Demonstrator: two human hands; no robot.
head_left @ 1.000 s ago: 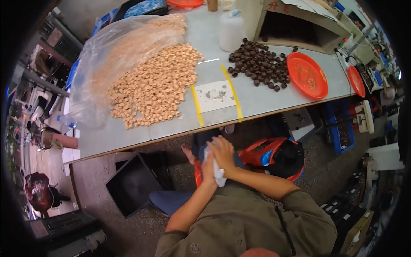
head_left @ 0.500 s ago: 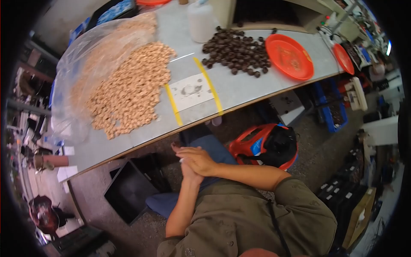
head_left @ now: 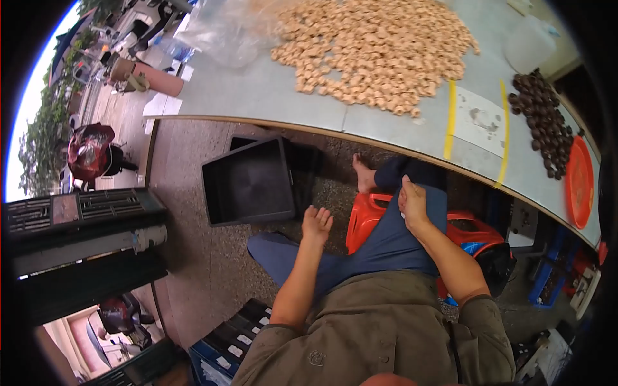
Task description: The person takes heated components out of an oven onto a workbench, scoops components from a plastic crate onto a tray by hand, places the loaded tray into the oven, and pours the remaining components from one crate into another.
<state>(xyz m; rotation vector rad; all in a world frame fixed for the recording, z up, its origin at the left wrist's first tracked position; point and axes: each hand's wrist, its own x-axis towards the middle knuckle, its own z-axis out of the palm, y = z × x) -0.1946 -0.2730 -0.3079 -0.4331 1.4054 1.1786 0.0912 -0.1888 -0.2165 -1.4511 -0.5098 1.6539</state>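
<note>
Above the floor, left of my lap, my left hand is raised with its fingers apart and slightly bent, and I see nothing in it. My right hand is over my right thigh, below the table edge, its fingers curled in. A small white patch shows at those fingers; I cannot tell whether it is a wrapping or something held. Neither hand touches the table. On the table lies a wide spread of small tan ring-like pieces, with a clear plastic bag at its left.
Dark brown round pieces and a red plate lie at the table's right. A white jug stands behind them. Yellow strips flank a white sheet. A black bin and red stool are below.
My hands were clasped together and are now apart, the left to the left and the right to the right. The view has swung left, showing more of the floor and the outdoors.
</note>
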